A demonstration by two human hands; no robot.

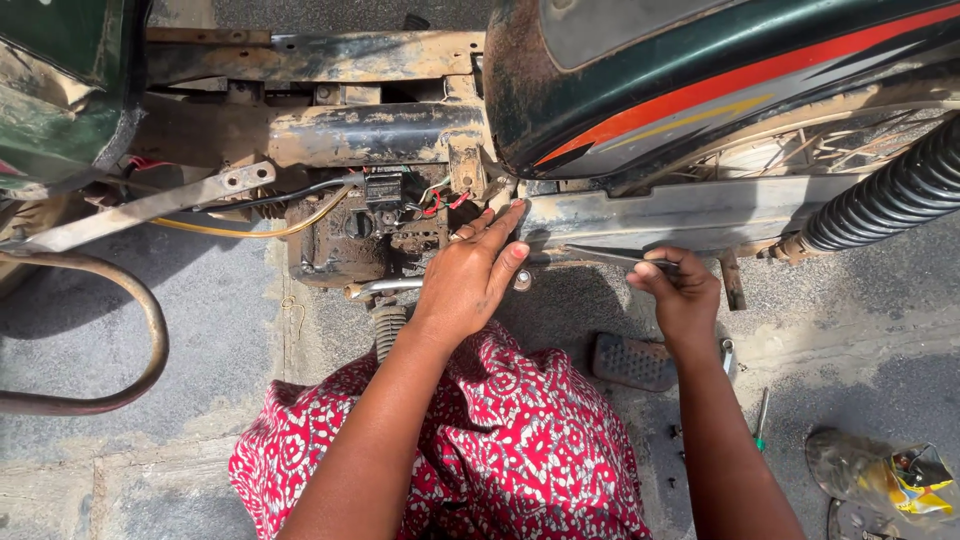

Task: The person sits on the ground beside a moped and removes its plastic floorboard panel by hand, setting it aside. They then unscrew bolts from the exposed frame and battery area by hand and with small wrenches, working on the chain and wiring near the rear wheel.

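A dusty motorcycle lies across the top of the view, with its dark green side panel [700, 80] striped red and yellow. My left hand [470, 275] rests with fingers spread against the exposed frame, beside a cluster of red, white and black wires [435, 200]. My right hand [680, 295] grips a thin dark tool [610, 256] whose tip points left under the grey metal rail [680, 210]. A red and white patterned garment [500, 440] covers my lap below both arms.
A black coiled shock spring [890, 195] runs at the right. A ribbed footrest pedal [632, 362] sits on the concrete, with a green-handled screwdriver [760, 420], small screws and a crumpled plastic bag [890, 475] nearby. A curved rusty pipe [140, 330] and yellow cable [250, 232] lie left.
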